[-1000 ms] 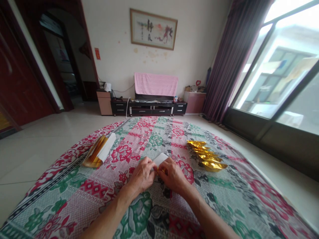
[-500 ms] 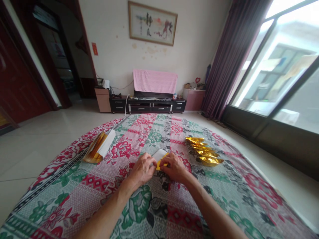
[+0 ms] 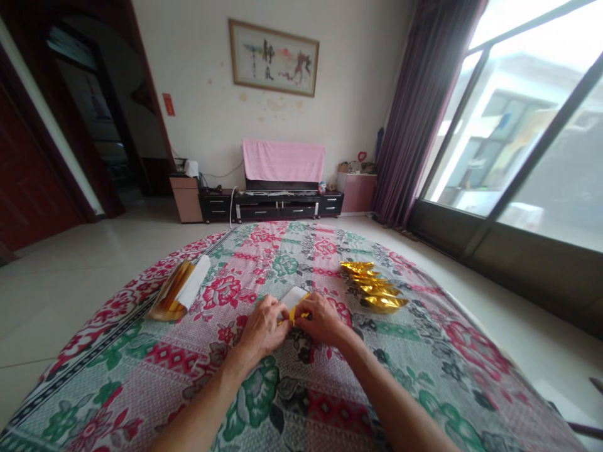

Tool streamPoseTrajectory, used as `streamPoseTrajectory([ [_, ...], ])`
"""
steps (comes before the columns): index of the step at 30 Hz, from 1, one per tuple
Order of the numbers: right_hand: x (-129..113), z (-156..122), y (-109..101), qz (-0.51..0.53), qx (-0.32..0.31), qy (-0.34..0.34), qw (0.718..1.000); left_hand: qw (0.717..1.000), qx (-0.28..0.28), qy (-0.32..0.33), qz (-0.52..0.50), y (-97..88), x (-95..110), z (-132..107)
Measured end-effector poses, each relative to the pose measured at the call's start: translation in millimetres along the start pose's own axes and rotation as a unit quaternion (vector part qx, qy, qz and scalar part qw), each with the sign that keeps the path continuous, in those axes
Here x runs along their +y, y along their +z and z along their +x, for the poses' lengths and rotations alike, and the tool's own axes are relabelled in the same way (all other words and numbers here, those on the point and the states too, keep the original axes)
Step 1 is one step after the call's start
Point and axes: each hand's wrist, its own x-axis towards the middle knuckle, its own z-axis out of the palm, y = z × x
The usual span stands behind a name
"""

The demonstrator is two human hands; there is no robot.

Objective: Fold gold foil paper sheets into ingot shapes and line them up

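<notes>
Between my two hands is a sheet of paper [image 3: 294,295], white on one face and gold on the part folded over. My left hand [image 3: 266,323] pinches its left near edge with curled fingers. On the other side, my right hand [image 3: 320,319] grips the gold fold, thumb and fingertips close to the left ones. The fingers hide much of the near part of the paper. To the right lies a row of several shiny folded gold paper ingots [image 3: 377,287]. A stack of gold and white paper sheets [image 3: 176,292], curled at one side, rests to the left.
A flowered cloth [image 3: 264,389] in red, green and grey covers the round surface under my hands. Beyond it stand a low black cabinet [image 3: 277,207] and a screen under a pink towel [image 3: 284,160]. A purple curtain [image 3: 405,113] hangs beside the window at right.
My fingertips have drawn slightly closer together on the gold fold of the paper. The whole view has shifted a little; the ingots and the stack stay where they were on the cloth.
</notes>
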Motion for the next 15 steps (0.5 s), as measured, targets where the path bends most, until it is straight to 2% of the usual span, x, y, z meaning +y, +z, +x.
streamPoseTrajectory([
  [9,1.4,0.8,1.1,0.000,0.003,0.018,1.000,0.998,-0.032,-0.013,-0.048,-7.9,-3.9,2.8],
  [15,-3.3,0.8,-4.5,0.007,0.010,0.032,0.999,0.999,-0.036,-0.010,-0.023,-9.3,-3.0,1.4],
])
